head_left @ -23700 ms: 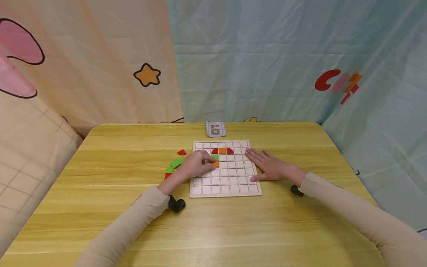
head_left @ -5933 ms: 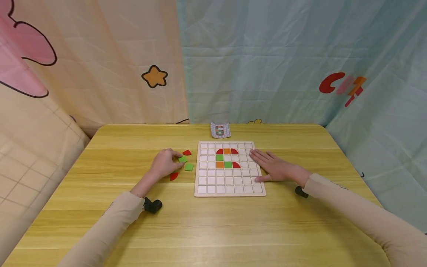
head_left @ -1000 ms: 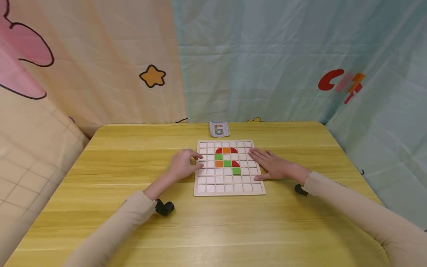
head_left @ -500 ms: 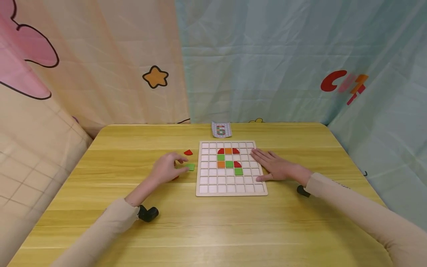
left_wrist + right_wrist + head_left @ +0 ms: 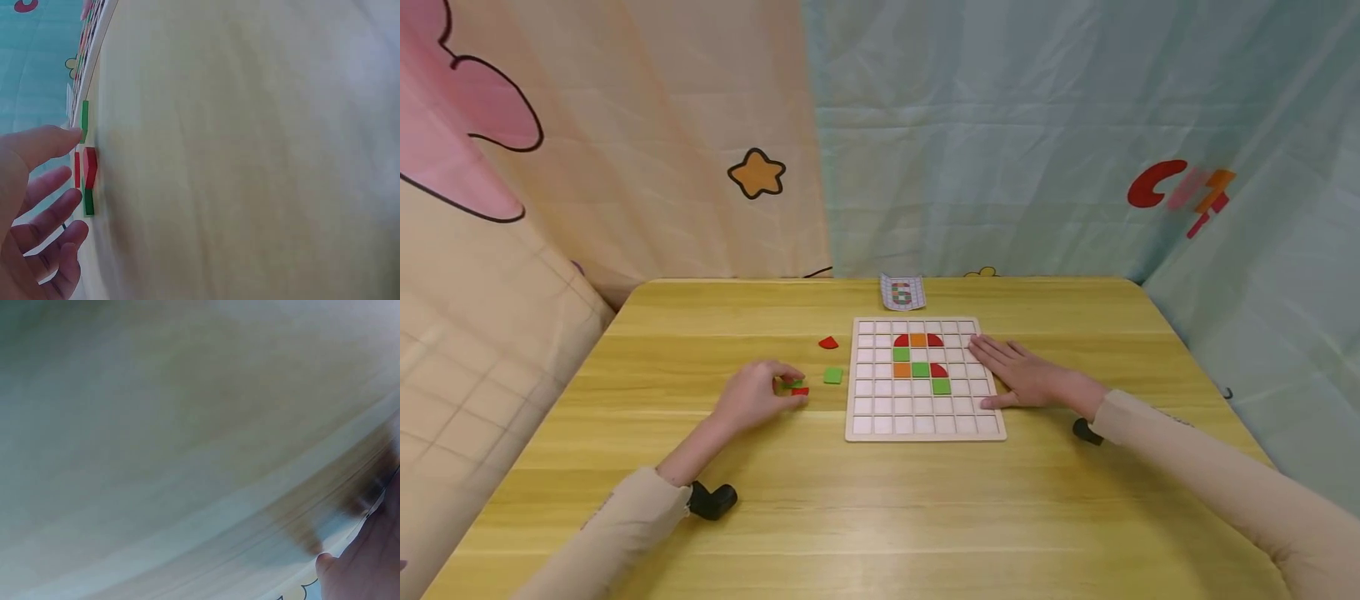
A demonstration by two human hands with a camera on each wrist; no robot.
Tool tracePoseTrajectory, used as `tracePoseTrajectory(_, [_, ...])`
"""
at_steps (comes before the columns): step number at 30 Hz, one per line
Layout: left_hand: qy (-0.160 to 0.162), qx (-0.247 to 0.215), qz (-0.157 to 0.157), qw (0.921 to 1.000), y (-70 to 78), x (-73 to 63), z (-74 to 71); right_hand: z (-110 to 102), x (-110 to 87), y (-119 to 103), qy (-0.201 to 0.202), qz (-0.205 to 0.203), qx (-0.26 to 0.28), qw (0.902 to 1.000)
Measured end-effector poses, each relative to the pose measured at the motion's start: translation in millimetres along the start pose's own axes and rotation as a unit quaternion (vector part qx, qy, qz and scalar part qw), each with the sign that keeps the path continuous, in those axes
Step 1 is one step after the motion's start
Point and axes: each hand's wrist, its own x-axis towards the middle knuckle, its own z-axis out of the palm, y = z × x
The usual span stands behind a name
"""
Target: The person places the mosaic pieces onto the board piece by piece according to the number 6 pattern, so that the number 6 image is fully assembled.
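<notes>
Left hand at the loose tiles, right hand flat on the board.

My left hand [image 5: 751, 398] rests on the surface [image 5: 880, 500] left of the board [image 5: 925, 429], fingers loosely curved over a red tile [image 5: 801, 390] and a green tile [image 5: 791, 383]; from the head view I cannot tell whether the fingertips touch them. The left wrist view shows the fingers spread and the grip slack, holding nothing, with the tiles edge-on just beyond them. A green square [image 5: 832, 376] and a red quarter [image 5: 828, 342] lie apart nearer the board. My right hand [image 5: 1026, 377] lies flat, fingers straight, on the board's right edge. The right wrist view is mostly blurred wood, with only a sliver of hand. A card [image 5: 902, 292] stands behind, its print too small to read.
</notes>
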Motion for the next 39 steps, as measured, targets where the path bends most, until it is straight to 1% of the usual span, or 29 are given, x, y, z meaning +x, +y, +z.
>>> tracePoseTrajectory(10, [-0.022,0.005,-0.008,0.9997,-2.6,-3.5,2.9,0.5,-0.7,0.5,0.003,0.000,0.005,1.0000])
tracePoseTrajectory(16, [-0.028,0.009,-0.006,0.9995,0.0,-4.5,1.7,-1.1,-0.6,-0.8,0.004,-0.001,0.002,1.0000])
tracePoseTrajectory(25, [-0.042,-0.002,-0.012,0.9991,0.8,-3.4,1.5,0.6,-0.2,1.2,0.001,-0.002,0.000,1.0000])
tracePoseTrajectory(34, [-0.065,-0.015,-0.014,0.9977,-0.6,-1.7,-0.8,1.7,0.3,2.9,0.000,0.000,-0.002,1.0000])
tracePoseTrajectory(39, [-0.066,-0.014,-0.016,0.9976,-1.4,-1.3,0.3,1.4,0.3,2.2,0.000,0.000,-0.001,1.0000])
